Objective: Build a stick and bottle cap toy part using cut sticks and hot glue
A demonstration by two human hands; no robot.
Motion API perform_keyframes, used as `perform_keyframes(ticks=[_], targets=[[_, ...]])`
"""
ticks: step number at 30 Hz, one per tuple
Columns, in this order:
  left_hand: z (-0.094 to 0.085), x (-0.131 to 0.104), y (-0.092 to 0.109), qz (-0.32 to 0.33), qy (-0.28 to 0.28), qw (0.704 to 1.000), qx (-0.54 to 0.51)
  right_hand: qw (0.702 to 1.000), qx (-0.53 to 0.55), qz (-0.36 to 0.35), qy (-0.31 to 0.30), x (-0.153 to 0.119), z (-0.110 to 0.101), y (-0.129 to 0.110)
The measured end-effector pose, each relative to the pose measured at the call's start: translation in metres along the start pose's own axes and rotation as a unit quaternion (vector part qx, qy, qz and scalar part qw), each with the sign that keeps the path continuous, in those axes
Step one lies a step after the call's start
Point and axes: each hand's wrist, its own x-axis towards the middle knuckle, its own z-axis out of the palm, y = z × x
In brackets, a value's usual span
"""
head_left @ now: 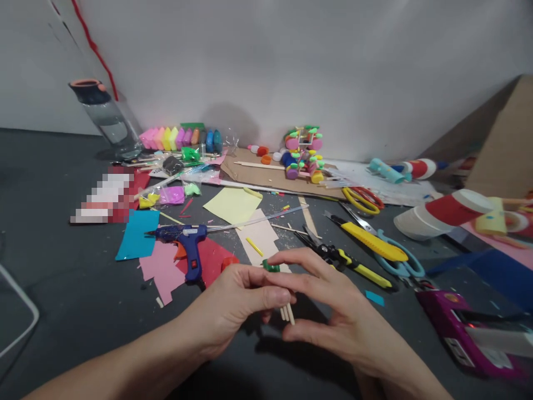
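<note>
Near the front middle of the dark table, my left hand (245, 294) is closed around a small craft piece with short wooden sticks (288, 314) and a green part (270, 266). The stick ends point down toward me, below the left thumb. My right hand (322, 300) curves around the same piece from the right, its fingers spread, with fingertips at the green part and the thumb beside the stick ends. Whether the right fingers press on the piece is hard to tell. A red round part (230, 262) shows just behind the left hand.
A blue glue gun (194, 253) lies left on coloured paper. A yellow cutter (370, 239), pliers (320, 247) and scissors (400, 261) lie right. Paper cups (420, 222) and a purple device (453, 328) stand further right; a bottle (106, 119) stands back left.
</note>
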Motion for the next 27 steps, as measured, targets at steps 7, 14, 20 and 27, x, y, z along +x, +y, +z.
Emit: perform_keyframes(ticks=[7,14,20,27], targets=[[-0.002,0.002,-0.001,-0.004,-0.021,1.0,0.009,0.998,-0.015,-0.058,0.028,0.005,0.001,0.0],[-0.001,0.0,-0.006,0.012,-0.031,0.999,0.037,0.997,0.01,-0.06,0.054,0.006,0.005,0.002],[-0.003,-0.001,-0.003,0.015,-0.016,0.996,0.089,0.997,0.026,-0.053,0.044,0.005,0.007,0.002],[-0.002,0.002,-0.003,0.032,-0.013,0.994,0.106,0.992,-0.007,-0.08,0.096,0.007,0.01,0.008]])
